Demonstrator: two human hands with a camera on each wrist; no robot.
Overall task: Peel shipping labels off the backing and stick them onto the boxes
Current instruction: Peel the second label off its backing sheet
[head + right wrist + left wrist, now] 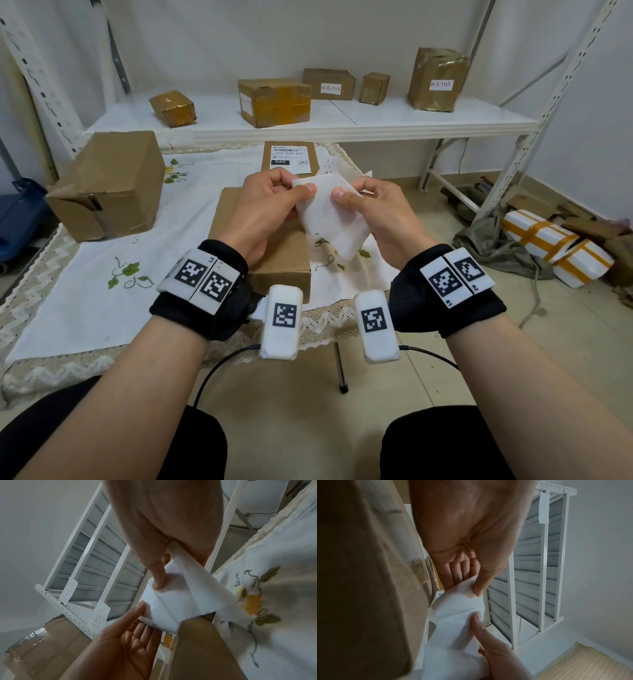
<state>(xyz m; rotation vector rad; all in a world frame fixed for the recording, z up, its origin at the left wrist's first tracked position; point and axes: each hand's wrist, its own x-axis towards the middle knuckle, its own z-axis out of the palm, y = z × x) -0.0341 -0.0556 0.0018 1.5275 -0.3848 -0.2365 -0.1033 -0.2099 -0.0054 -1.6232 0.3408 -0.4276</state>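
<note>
My left hand (265,202) and right hand (373,209) both pinch the white label sheet (330,214) — thumbs on the near face, fingers curled behind. Sheet held up over the plain cardboard box (274,253) on the embroidered tablecloth (102,274) — labelled box (289,158) lies just beyond

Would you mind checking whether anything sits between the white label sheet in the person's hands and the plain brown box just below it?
Nothing visible does. The white label sheet, pinched by the left hand and right hand, hangs right over the plain brown cardboard box, whose visible top is bare.
</note>
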